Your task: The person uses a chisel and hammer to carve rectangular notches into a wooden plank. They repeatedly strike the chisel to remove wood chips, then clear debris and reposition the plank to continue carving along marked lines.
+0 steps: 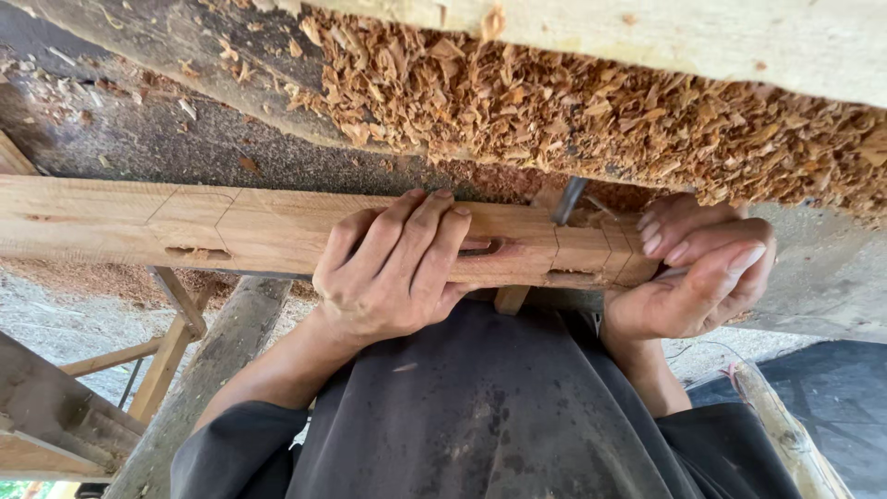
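Note:
A long pale wooden beam (259, 231) runs across the view, marked with pencil lines and cut with narrow slots. My left hand (393, 273) grips it near the middle, fingers wrapped over its far edge beside a slot. My right hand (693, 277) curls around the beam's right end, thumb toward me and fingers tucked behind. A dark metal tool shaft (568, 199) sticks out past the beam's far edge between my hands. A short wooden piece (511, 298) shows under the near edge. I cannot tell whether the two are one tool.
A thick heap of wood shavings (573, 102) lies on a big plank (739, 37) beyond the beam. A wooden trestle frame (166, 351) and a round log (222, 351) stand lower left. Another pole (785, 434) runs at lower right.

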